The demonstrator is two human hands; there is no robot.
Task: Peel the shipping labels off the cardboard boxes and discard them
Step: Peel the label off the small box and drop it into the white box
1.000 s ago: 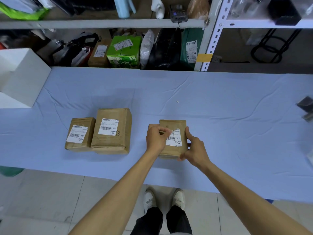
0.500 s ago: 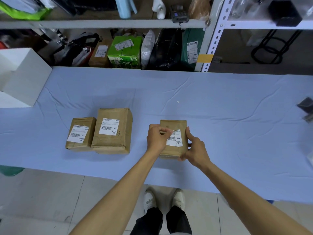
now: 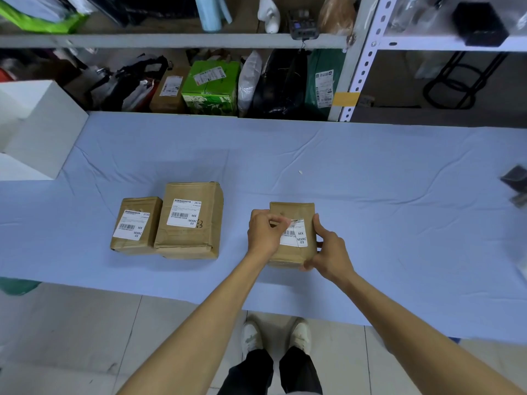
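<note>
Three brown cardboard boxes lie on the blue-covered table. The small right box carries a white shipping label whose top left corner is lifted. My left hand pinches that lifted corner between thumb and fingers. My right hand grips the box's right side and near corner. To the left stand a larger box with its label stuck flat, and a smaller box with its label also flat.
A white open container sits at the table's far left. Shelving packed with parcels and bags runs behind the table. A dark object lies at the right edge. My feet stand on tiled floor below the near table edge.
My left hand has pulled the label's top left corner further off the right box. The right hand keeps its hold, and the other two boxes have not moved.
</note>
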